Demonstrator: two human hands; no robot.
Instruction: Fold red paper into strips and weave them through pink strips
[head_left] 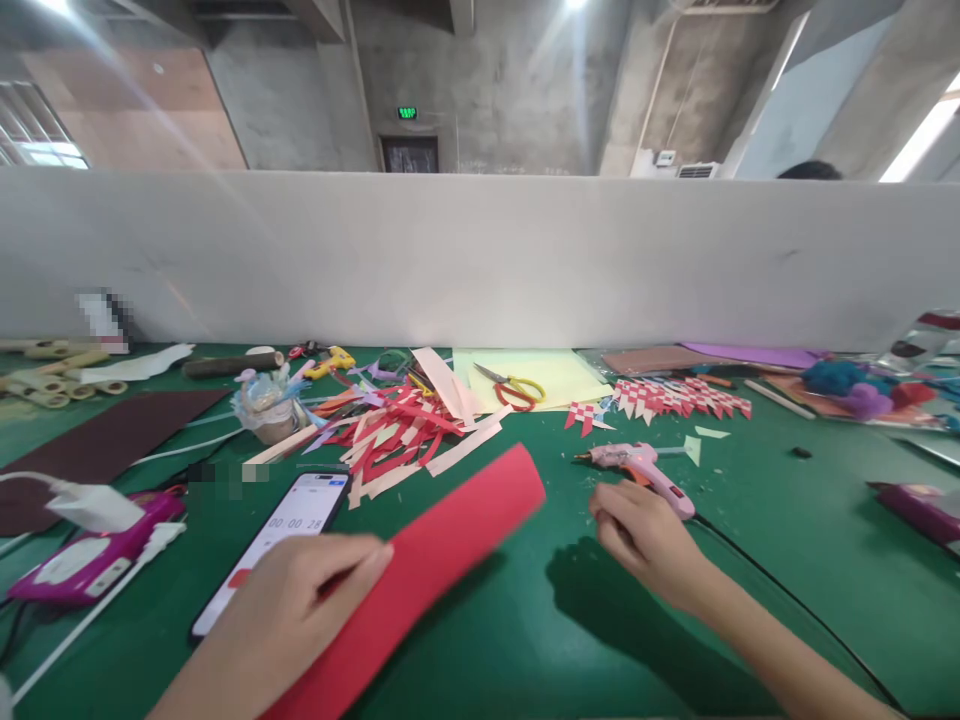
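My left hand (289,590) is closed, thumb and fingers pinching the edge of a long red paper strip (450,545). The strip slants up to the right above the green table, its far end bent over slightly. My right hand (649,540) hovers with curled fingers and nothing visible in them, casting a shadow on the table. Just beyond it lies a pink glue gun (637,468), nozzle toward the left, the cord trailing to the lower right. Partly behind my left hand, a phone (300,515) displays a running-style timer.
Loose red and pale paper strips (405,430) pile up ahead. Yellow-handled scissors (514,385) rest on pale yellow sheets (555,365). Red-and-white woven paper pieces (675,397) lie farther right. A purple power strip (97,545) with cables sits at left; a white partition (480,260) bounds the back.
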